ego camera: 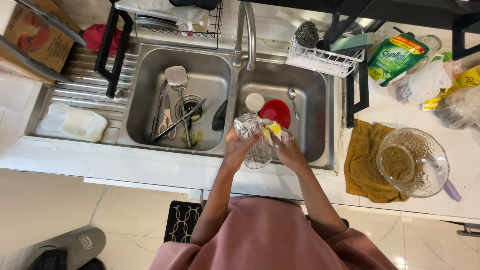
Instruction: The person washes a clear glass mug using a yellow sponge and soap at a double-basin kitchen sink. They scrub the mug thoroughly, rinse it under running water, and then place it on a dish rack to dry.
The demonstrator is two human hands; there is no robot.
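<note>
**Wet glass held over the sink**

The double sink (327, 125) lies below both hands, its right basin holding a red plate (278, 111), a white lid (254, 102) and a spoon (293, 100). If the glass (255, 142) slipped from a soapy grip, it would likely fall onto that plate or the steel rim and crack. The glass bowl (412, 161) on the brown cloth (365, 162) to the right sits well apart, out of harm.

The left hand (237, 145) is wrapped around the glass, tilting it over the front edge of the right basin. The right hand (286, 146) is closed on a yellow sponge (273, 131), pressing it against the glass rim. Both forearms reach forward, elbows bent, wrists close together
</note>
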